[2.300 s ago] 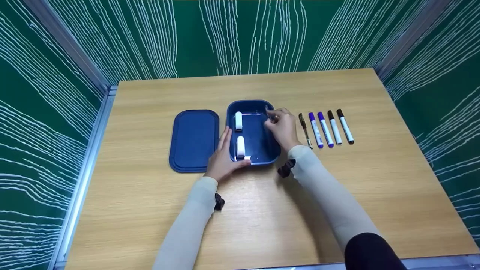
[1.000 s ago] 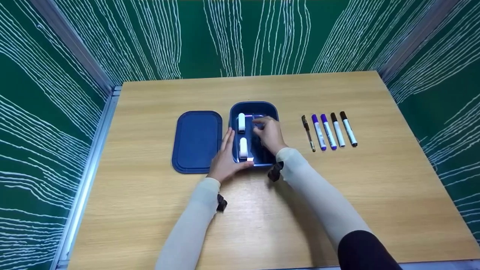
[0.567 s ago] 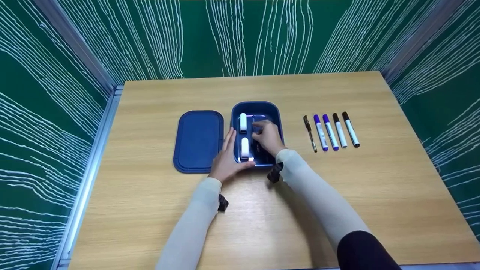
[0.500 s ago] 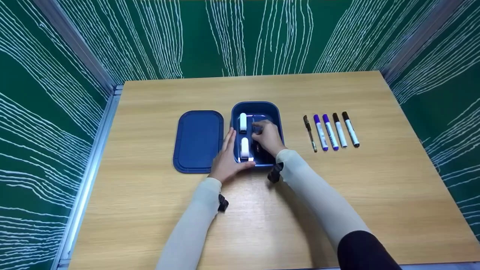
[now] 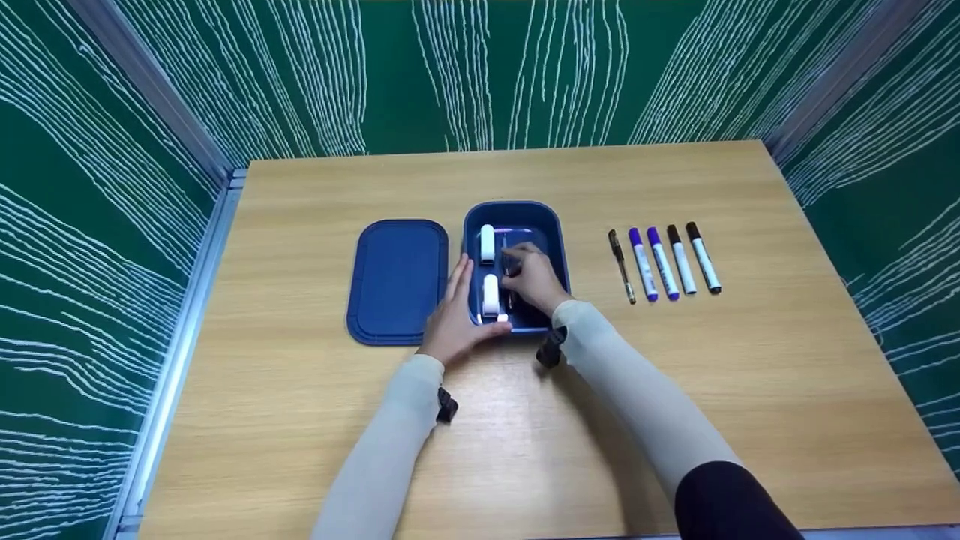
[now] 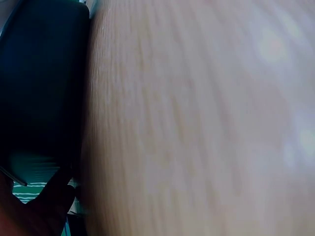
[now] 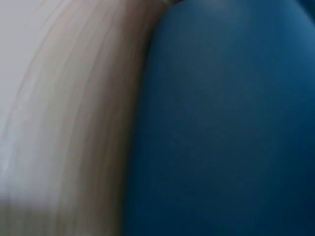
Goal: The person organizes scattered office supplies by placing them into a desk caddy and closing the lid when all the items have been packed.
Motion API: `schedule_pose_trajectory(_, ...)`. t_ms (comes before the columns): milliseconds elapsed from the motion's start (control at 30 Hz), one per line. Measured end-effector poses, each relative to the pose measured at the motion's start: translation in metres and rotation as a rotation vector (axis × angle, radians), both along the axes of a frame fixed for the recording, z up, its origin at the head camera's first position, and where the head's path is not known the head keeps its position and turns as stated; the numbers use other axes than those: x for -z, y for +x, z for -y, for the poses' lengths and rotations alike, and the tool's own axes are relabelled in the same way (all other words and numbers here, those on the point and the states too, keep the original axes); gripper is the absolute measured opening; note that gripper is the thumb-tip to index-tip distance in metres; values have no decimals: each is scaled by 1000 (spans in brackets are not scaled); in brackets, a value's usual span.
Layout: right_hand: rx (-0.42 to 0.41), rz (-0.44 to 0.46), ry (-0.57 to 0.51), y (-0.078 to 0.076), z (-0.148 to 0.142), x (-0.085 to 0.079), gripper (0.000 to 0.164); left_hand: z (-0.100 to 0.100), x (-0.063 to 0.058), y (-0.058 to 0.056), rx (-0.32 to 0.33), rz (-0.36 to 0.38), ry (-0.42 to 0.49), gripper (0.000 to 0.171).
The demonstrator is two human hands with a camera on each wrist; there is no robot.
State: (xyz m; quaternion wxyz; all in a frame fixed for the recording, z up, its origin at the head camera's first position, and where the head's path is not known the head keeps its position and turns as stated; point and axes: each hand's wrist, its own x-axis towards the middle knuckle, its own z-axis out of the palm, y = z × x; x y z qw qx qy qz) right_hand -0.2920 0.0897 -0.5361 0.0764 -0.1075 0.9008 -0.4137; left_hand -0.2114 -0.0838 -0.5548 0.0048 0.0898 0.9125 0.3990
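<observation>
A dark blue box (image 5: 553,232) lies lidless on the table. Along its left side rest the straight fingers of my left hand (image 5: 450,322), with the thumb across the front left corner. Inside the box, my right hand (image 5: 538,279) pinches a slim dark pen (image 5: 511,300), partly covered by the fingers. Left of that pen are two white, round-ended pieces, one farther back (image 5: 487,244) and one nearer (image 5: 491,294). The left wrist view has the box's dark wall (image 6: 44,83) and shadowed fingers (image 6: 54,196); the box's blue side (image 7: 211,123) fills much of the right wrist view.
The flat blue lid (image 5: 397,281) lies left of the box. To the right are a black pen (image 5: 622,266), two purple-capped markers (image 5: 643,266) (image 5: 663,264) and two black-capped markers (image 5: 682,259) (image 5: 703,257), side by side. Green walls (image 5: 405,75) border the wooden table.
My right hand has moved from the box's right rim inward and left with the pen, lower beside the white pieces. My left hand has stayed at the box's left side.
</observation>
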Motion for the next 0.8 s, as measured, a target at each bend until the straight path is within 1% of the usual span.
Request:
schedule_pose_trajectory(300,-20,-9,35,-2,-1,5,53,-1,-2,0,3,1,6,124)
schedule_pose_trajectory(467,-31,-75,60,-3,-2,9,50,-1,0,-1,7,-1,9,123)
schedule_pose_trajectory(533,-31,-86,71,-3,-2,10,50,-1,1,-1,10,-2,10,123)
schedule_pose_trajectory(667,-31,-54,91,-3,-1,9,48,0,2,-1,14,-7,10,123)
schedule_pose_trajectory(800,-36,-25,105,-2,1,7,48,1,1,0,13,-21,9,123)
